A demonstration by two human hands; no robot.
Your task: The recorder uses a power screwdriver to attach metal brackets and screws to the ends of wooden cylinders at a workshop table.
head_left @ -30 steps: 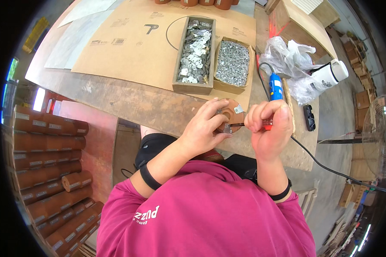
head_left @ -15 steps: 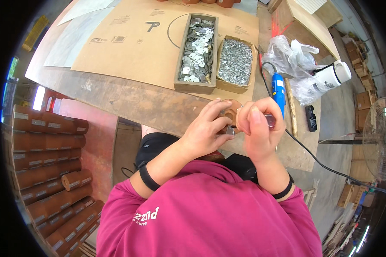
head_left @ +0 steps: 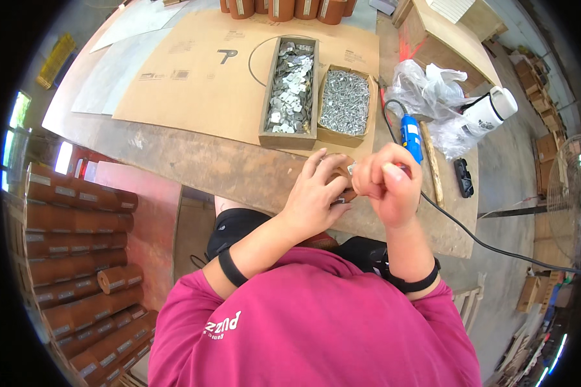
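Note:
Above the near edge of the workbench, my left hand (head_left: pixel 311 197) is curled around a reddish-brown round piece (head_left: pixel 342 160), mostly covered by my fingers. A bit of bright metal shows at its side. Close on its right, my right hand (head_left: pixel 392 184) is closed in a fist around a red-handled hand tool (head_left: pixel 403 168); its working end is hidden. Beyond my hands stands a long wooden box (head_left: pixel 287 140) of small metal plates. Next to it is a cardboard box (head_left: pixel 339 139) full of screws.
On the right lie a blue corded power tool (head_left: pixel 411 138), a wooden stick (head_left: pixel 432 164), a black object (head_left: pixel 463 178), plastic bags (head_left: pixel 426 87) and a white bottle (head_left: pixel 496 106). Brown cylinders stand at the back (head_left: pixel 281 9); more are stacked at left (head_left: pixel 77 200). A black cord (head_left: pixel 484 243) crosses right.
My right fist has turned, so less of the tool handle's end shows. My left hand keeps its hold on the brown piece. The view has shifted slightly, showing more of the far cylinders.

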